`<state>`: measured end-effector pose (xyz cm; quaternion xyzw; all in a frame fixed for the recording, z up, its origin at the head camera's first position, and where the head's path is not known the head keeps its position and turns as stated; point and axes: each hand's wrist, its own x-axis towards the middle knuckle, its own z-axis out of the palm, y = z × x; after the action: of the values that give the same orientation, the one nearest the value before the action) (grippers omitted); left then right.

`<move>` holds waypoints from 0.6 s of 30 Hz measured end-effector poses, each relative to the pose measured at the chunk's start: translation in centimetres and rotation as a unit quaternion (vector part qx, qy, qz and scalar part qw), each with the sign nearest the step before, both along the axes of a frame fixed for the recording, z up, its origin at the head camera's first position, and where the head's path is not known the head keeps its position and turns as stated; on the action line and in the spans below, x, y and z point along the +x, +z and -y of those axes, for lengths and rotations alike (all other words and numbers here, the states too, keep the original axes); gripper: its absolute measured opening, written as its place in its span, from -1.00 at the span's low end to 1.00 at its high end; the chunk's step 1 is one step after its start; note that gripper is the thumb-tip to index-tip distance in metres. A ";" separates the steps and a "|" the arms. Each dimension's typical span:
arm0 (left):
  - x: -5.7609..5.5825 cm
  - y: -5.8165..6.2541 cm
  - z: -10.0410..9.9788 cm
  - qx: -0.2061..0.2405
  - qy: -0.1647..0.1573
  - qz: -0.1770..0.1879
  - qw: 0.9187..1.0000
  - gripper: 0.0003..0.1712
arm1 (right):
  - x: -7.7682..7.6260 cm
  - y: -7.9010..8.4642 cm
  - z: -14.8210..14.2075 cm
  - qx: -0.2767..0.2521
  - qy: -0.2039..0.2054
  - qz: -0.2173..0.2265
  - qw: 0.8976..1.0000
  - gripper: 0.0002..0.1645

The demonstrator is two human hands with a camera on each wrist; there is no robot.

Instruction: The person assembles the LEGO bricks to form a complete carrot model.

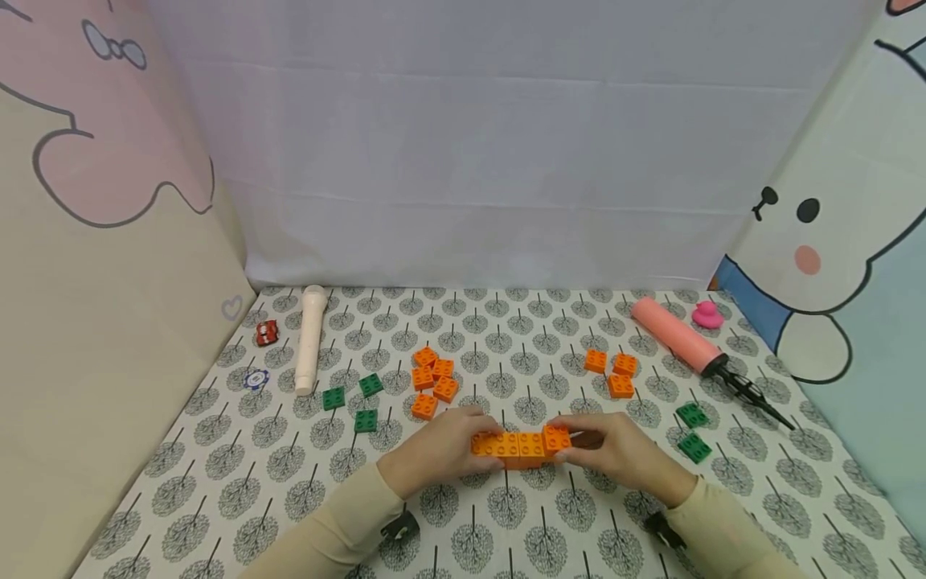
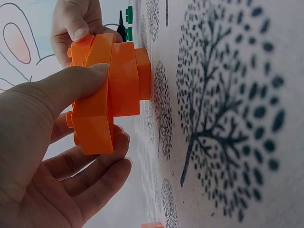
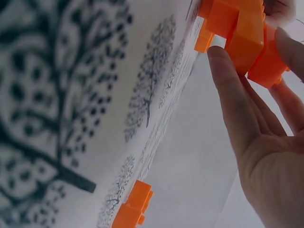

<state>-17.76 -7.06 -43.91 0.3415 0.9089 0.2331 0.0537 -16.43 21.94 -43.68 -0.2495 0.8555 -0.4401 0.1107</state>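
An assembly of orange building blocks stands on the cloth at the near middle, a long studded row on top with narrower layers beneath. My left hand grips its left end, the thumb along the near side in the left wrist view and the other fingers on the far side. At the right end, one orange block sits atop the row. My right hand pinches this block between thumb and fingers; in the right wrist view the block looks slightly tilted against the row.
Loose orange blocks lie behind the left hand, with more orange blocks behind the right. Green blocks flank both sides. Farther out are a white microphone-like stick, red toy car, poker chip, pink-and-black umbrella-like object and pink duck.
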 end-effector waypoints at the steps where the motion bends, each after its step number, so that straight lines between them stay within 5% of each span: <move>1: 0.0 0.0 0.0 0.000 0.000 0.000 1.000 -0.53 | 0.0 0.0 0.0 0.000 -0.001 0.002 1.000 -0.40; 18: -0.2 -0.3 0.0 0.012 -0.002 0.006 1.000 -0.54 | 0.1 0.2 0.2 0.020 -0.011 0.000 1.000 -0.38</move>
<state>-17.95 -7.10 -44.26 0.3426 0.9050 0.2460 0.0558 -16.35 21.73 -43.51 -0.2374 0.8667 -0.4244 0.1109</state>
